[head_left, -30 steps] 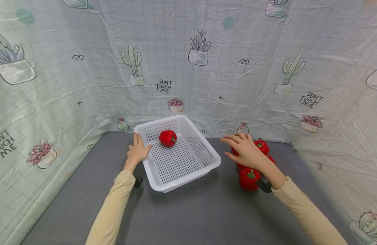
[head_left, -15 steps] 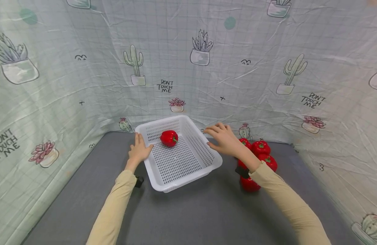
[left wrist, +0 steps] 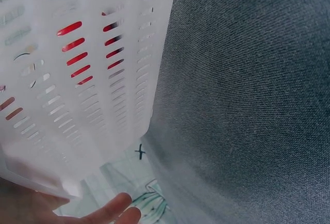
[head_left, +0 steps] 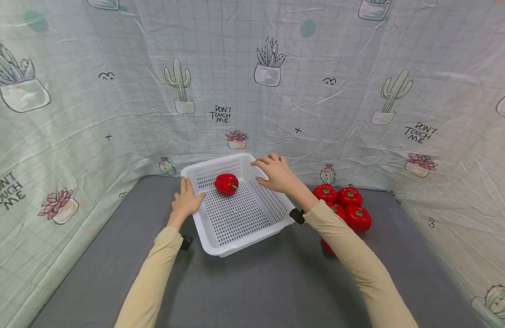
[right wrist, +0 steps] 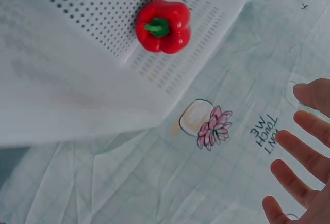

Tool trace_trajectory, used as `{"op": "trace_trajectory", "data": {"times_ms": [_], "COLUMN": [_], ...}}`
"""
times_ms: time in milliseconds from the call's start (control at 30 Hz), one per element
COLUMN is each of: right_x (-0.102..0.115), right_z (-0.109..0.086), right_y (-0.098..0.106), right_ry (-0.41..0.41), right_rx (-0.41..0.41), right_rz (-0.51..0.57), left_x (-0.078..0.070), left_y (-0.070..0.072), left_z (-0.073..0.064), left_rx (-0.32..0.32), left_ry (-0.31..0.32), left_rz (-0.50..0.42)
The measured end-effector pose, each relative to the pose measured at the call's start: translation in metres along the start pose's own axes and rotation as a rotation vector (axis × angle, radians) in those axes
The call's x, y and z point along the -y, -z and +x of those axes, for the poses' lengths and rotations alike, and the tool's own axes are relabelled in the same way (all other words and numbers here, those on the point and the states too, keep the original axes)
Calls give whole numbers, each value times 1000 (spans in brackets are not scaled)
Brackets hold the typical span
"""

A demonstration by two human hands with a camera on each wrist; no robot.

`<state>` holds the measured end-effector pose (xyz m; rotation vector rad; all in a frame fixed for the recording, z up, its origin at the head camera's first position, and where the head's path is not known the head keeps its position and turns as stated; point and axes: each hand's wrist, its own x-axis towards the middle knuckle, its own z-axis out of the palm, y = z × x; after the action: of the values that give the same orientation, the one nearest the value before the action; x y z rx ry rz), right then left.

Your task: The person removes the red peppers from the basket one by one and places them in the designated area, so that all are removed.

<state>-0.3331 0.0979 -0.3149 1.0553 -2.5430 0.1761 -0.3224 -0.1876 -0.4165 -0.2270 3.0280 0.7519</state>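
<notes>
A white perforated plastic basket stands on the grey table. Inside it, near the back left, lies one red bell pepper with a green stem; in the right wrist view the same bell pepper shows stem first. My left hand holds the basket's left rim, thumb on the inner side and fingers along the outside wall. In the left wrist view those fingers extend past the rim. My right hand is over the basket's right back side with fingers spread and nothing in them.
Several red bell peppers stand in a group to the right of the basket, one partly hidden behind the right sleeve. A patterned cloth with cactus drawings hangs around the back and sides of the table.
My right hand has moved left, from above the pepper group to above the basket's right side, empty throughout. My left hand stays on the rim, and the basket and its pepper keep their place.
</notes>
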Motion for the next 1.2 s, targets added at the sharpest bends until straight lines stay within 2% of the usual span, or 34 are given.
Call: {"op": "trace_trajectory", "data": {"times_ms": [400,667,767,933,1200], "right_x": [10,11,13,18,28], "right_z": [54,75,79,81,82], "right_y": [-30,-64,-78,-99,-125], "right_ry": [-175,-259,-280,-304,-345], "right_rx": [45,-3,2,75,265], "right_rz": [52,74,104,149,125], "left_x": [2,2,2,2,2], "left_y": [0,1,1,-2,-3], "left_z": [1,2,2,3,2], "left_rx": [-8,-20,-18,-8,-14], "left_ry": [8,4,6,9,12], "left_rz": [10,9,9,-7,-6]}}
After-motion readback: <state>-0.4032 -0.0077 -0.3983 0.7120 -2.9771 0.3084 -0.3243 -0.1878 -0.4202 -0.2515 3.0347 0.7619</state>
